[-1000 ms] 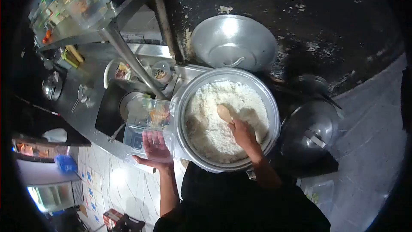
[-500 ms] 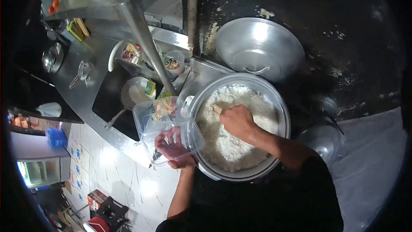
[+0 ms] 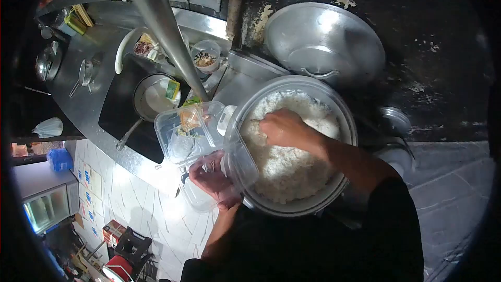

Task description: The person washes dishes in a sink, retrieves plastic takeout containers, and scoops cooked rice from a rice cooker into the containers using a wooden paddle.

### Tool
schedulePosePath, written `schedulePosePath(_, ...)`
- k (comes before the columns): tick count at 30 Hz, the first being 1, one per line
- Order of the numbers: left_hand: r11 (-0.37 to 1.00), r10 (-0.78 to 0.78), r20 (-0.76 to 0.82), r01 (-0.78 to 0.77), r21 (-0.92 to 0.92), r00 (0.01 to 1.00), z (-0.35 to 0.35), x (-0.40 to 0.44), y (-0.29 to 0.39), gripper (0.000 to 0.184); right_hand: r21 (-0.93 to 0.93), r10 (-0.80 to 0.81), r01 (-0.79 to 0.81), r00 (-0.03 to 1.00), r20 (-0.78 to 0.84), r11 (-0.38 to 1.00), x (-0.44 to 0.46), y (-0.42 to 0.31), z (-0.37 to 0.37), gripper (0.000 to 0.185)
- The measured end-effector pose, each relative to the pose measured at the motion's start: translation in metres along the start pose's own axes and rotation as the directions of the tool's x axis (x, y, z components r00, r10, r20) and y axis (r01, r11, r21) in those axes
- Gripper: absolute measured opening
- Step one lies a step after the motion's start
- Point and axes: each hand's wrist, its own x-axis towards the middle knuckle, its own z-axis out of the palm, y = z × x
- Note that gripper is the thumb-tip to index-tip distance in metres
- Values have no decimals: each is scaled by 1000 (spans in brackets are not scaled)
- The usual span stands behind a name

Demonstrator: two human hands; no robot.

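Note:
A large metal pot [image 3: 348, 177] of white rice [image 3: 287, 177] stands in front of me. Over the rice, my right hand [image 3: 286, 128] is closed on the handle of a wooden spoon, whose head is hidden in the rice. My left hand [image 3: 213, 177] supports an opened clear plastic container [image 3: 180, 143] from below at the pot's left edge, seen through the plastic. Some orange and pale food [image 3: 192, 117] shows in or behind the container's far compartment.
A big metal lid or basin [image 3: 334, 36] leans behind the pot. To the left are a small pan [image 3: 151, 96] on a black surface, a tub of chopped food [image 3: 205, 57] and a slanting metal post [image 3: 162, 26]. Another lid [image 3: 394, 159] lies at right.
My right hand has moved left over the rice and turned, with the spoon pushed into it. The container in my left hand has shifted right, partly over the pot's edge. The view has shifted.

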Motion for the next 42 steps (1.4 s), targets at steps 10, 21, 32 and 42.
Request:
schedulePosePath(10, 999, 24, 88, -26, 20, 996, 2, -2, 0, 119, 409, 299, -301, 952, 72, 861, 4, 28, 59, 19)
schedulePosePath(21, 989, 145, 294, -149, -8, 945, -3, -3, -2, 122, 768, 394, -396, 896, 205, 503, -18, 27, 71, 26)
schedulePosePath(32, 994, 102, 253, -89, -61, 962, -3, -3, 4, 123, 866, 274, -487, 853, 444, 116, -18, 43, 69, 30)
schedulePosePath(42, 979, 45, 26, -38, -202, 999, -2, -6, 25, 113, 122, 83, -70, 991, -101, 990, -41, -13, 151, 21)
